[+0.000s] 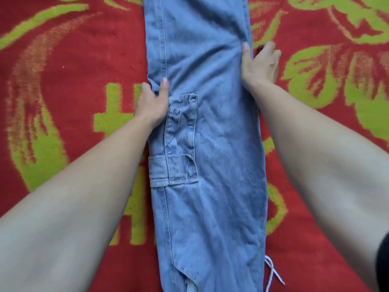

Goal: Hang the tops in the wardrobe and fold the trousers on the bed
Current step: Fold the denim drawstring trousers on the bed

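Observation:
Light blue denim trousers (210, 144) lie lengthwise down the middle of the bed, folded leg on leg, with a cargo pocket showing on the left side. My left hand (152, 102) pinches the trousers' left edge just above the pocket, thumb on top and fingers under the cloth. My right hand (260, 65) grips the right edge a little farther away, thumb on the denim and fingers outside it on the blanket. A white drawstring (272, 272) trails out at the lower right.
The bed is covered by a red blanket (73, 70) with green leaf patterns, spreading wide on both sides of the trousers. A dark sleeve edge (383, 262) shows at the right border.

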A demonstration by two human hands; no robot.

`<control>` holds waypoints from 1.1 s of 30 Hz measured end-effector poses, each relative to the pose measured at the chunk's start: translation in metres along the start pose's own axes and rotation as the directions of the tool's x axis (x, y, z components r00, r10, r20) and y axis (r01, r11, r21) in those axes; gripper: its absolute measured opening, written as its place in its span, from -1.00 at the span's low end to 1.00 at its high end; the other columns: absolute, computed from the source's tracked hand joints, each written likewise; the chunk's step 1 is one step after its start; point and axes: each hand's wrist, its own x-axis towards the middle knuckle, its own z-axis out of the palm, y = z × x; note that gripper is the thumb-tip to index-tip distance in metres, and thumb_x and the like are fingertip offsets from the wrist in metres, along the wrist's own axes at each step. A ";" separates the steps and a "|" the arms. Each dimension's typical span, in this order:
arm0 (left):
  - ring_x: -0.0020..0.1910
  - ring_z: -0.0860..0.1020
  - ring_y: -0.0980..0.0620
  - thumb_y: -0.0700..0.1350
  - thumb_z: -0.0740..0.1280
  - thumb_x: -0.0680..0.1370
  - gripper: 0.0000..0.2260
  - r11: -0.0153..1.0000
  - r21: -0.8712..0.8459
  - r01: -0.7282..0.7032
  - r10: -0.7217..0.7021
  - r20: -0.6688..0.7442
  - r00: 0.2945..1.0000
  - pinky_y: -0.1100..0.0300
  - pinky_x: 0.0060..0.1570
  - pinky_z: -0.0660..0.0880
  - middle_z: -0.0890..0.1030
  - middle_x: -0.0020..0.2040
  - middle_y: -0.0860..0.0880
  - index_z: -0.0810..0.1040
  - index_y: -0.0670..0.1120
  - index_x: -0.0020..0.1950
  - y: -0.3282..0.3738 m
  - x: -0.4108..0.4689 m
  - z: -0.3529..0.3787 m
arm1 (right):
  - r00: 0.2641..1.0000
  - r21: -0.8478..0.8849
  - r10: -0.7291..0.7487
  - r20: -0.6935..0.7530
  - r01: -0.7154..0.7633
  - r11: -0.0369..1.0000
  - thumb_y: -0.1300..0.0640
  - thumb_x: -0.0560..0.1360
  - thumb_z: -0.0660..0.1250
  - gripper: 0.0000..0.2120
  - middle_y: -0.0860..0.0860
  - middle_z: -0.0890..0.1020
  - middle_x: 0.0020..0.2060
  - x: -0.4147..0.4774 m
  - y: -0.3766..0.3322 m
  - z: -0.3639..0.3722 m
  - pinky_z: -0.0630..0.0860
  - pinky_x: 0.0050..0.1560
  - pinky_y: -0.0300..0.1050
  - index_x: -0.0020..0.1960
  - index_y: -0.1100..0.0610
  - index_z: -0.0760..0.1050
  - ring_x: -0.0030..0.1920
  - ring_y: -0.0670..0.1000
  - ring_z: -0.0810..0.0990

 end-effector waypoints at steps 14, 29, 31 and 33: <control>0.54 0.13 -0.13 0.22 0.33 0.54 -0.14 0.986 0.167 0.006 0.013 -0.112 0.994 0.04 0.45 0.11 0.06 0.58 -0.20 -0.08 -0.13 0.61 -0.099 -0.233 0.036 | 0.955 -0.316 -0.207 0.214 0.268 0.910 -0.17 0.63 0.10 -0.30 0.18 0.19 0.55 -0.249 0.149 -0.045 0.17 0.46 0.02 0.61 0.20 0.03 0.51 0.15 0.24; -0.06 0.47 -0.07 0.38 0.40 0.37 -0.40 0.920 -0.071 0.384 -0.374 0.122 0.919 0.07 -0.13 0.36 0.49 -0.07 -0.01 0.38 -0.11 0.03 -0.173 -0.404 0.068 | 0.876 -0.278 0.322 0.358 -0.230 0.933 -0.52 0.43 0.14 -0.26 0.15 0.48 0.12 -0.436 0.257 -0.099 0.39 0.22 0.16 0.12 0.14 0.51 0.19 0.23 0.45; 0.00 0.51 -0.03 0.31 0.46 0.37 -0.41 0.923 -0.126 0.364 -0.339 0.183 0.923 0.07 -0.01 0.45 0.55 0.00 0.00 0.43 -0.12 0.12 -0.183 -0.419 0.068 | 0.835 -0.163 0.313 0.453 -0.267 0.950 -0.49 0.45 0.15 -0.30 0.13 0.48 0.07 -0.452 0.260 -0.096 0.41 0.21 0.08 0.10 0.15 0.51 0.16 0.21 0.49; 0.10 0.58 -0.03 0.20 0.49 0.42 -0.48 0.919 -0.177 0.352 -0.308 0.232 0.923 0.09 0.13 0.49 0.62 0.09 -0.03 0.53 -0.14 0.19 -0.201 -0.441 0.070 | 0.786 -0.031 0.280 0.551 -0.316 0.948 -0.42 0.49 0.19 -0.39 0.08 0.52 0.01 -0.473 0.262 -0.093 0.40 0.07 0.01 0.10 0.14 0.47 0.12 0.16 0.51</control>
